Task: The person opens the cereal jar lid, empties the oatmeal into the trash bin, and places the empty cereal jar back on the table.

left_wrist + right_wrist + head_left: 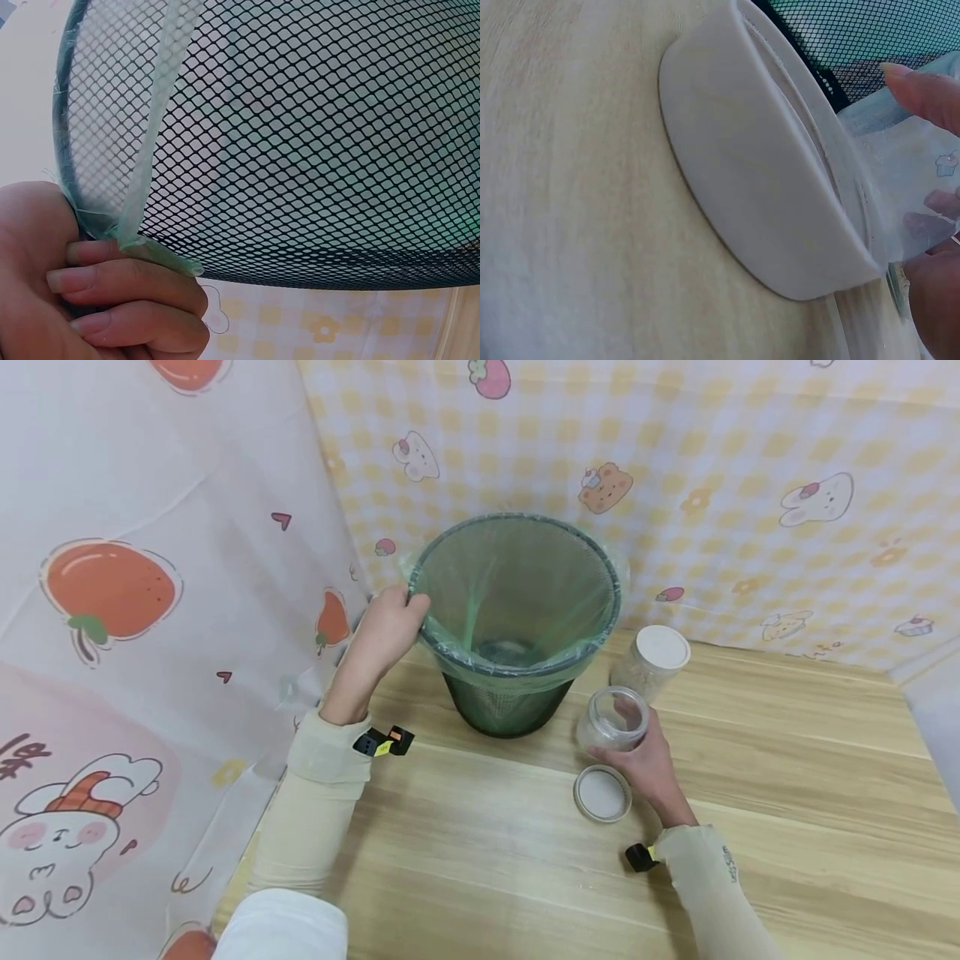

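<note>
A clear, wide-mouthed jar (603,735), uncovered, sits within the right hand (637,764), which comes at it from the near right; the thumb lies along the jar's near side and the fingers wrap to its far right, spread only as wide as the jar's body. Its mouth faces upward, and whether its base touches the table cannot be told.

Just near of the jar, a round screw lid (602,793) lies on the table, a pale rim around a white disc. Just beyond the jar, to the far right, stands a second clear jar (641,683) capped with a white lid (663,647); its contents are too faint to make out.

Left of both jars stands a black mesh wastebasket (502,703), with a translucent green liner (517,581) inside, folded over the rim. The left hand (390,618) grips the left side of that rim, its fingers curled under the edge and over the liner.

All stand on the wood-grain table (480,860). A yellow-checked cloth (735,502) printed with animals hangs at the far side, and a white fruit-printed cloth (225,527) at the left.
</note>
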A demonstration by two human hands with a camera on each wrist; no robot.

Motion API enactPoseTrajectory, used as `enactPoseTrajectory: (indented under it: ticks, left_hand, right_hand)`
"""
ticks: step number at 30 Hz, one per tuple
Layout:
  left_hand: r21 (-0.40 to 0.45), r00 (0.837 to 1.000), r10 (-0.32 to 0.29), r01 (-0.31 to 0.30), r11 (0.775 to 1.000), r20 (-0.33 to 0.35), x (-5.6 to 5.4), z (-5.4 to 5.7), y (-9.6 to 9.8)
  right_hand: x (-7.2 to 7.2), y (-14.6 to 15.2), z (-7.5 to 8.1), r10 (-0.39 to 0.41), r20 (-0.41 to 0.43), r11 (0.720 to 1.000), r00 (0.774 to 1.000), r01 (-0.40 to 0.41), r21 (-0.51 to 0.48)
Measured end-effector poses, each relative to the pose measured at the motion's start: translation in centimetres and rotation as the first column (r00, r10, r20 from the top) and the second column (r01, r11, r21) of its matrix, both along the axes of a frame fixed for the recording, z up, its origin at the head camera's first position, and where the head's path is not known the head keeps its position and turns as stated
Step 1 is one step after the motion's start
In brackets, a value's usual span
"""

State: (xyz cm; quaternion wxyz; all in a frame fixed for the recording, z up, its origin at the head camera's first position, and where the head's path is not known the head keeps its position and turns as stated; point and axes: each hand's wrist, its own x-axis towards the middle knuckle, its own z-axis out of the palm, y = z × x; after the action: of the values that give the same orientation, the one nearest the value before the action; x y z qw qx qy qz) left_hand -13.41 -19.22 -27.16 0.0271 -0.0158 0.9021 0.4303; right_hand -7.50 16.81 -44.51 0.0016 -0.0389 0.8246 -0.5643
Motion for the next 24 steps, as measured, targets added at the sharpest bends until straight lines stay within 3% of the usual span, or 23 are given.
enactPoseTrajectory:
  ticks: [1, 9, 17, 24]
  left_hand:
    - [0.004, 1.0, 0.001, -0.001, 1.0, 0.001, 0.0, 0.0, 0.0]
    - [0.018, 1.0, 0.002, -0.002, 1.0, -0.008, -0.2, 0.0, -0.2]
    - [0.015, 1.0, -0.006, 0.006, 1.0, -0.008, -0.2, 0.0, 0.0]
    - [0.01, 0.999, -0.01, 0.01, 1.0, -0.032, 0.0, -0.1, -0.1]
  right_hand:
    - [-0.2, 0.2, -0.5, 0.003, -0.006, 1.0, 1.0, -0.003, 0.005]
    - [-0.4, 0.0, 0.0, 0.017, -0.001, 1.0, 1.0, -0.017, -0.001]
    - [-1.2, 1.0, -3.2, 0.0, 0.003, 1.0, 1.0, 0.0, -0.019]
    - [-0.9, 0.8, -3.7, -0.004, -0.007, 0.999, 1.0, 0.004, -0.034]
